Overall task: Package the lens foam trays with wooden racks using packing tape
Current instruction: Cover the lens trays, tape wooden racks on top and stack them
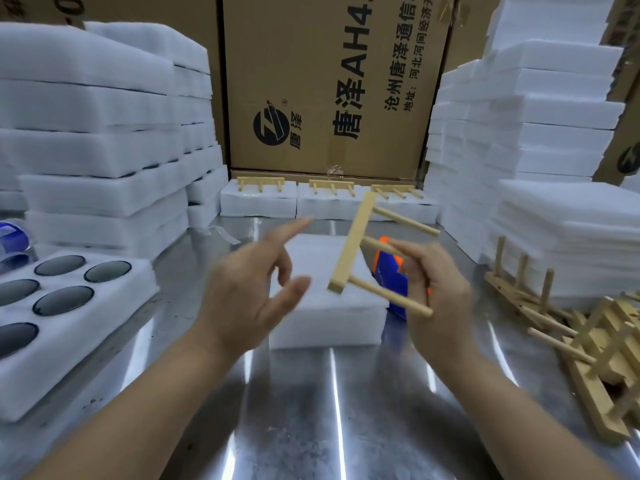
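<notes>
My right hand (440, 292) grips a wooden rack (353, 244) by its pegs and holds it tilted in the air above a closed white foam tray block (325, 323) in the middle of the metal table. Just left of the rack my left hand (249, 289) hovers with loose, spread fingers and holds nothing. An orange and blue tape dispenser (393, 271) lies behind the block, partly hidden by my right hand. At the back, three foam blocks (259, 202) each carry a wooden rack (260, 183) on top.
An open foam tray (69, 327) with several dark lenses lies at the left. Tall foam stacks (97, 133) stand left and right (540, 126). Loose wooden racks (595, 348) are piled at the right edge. Cardboard boxes (329, 81) close off the back.
</notes>
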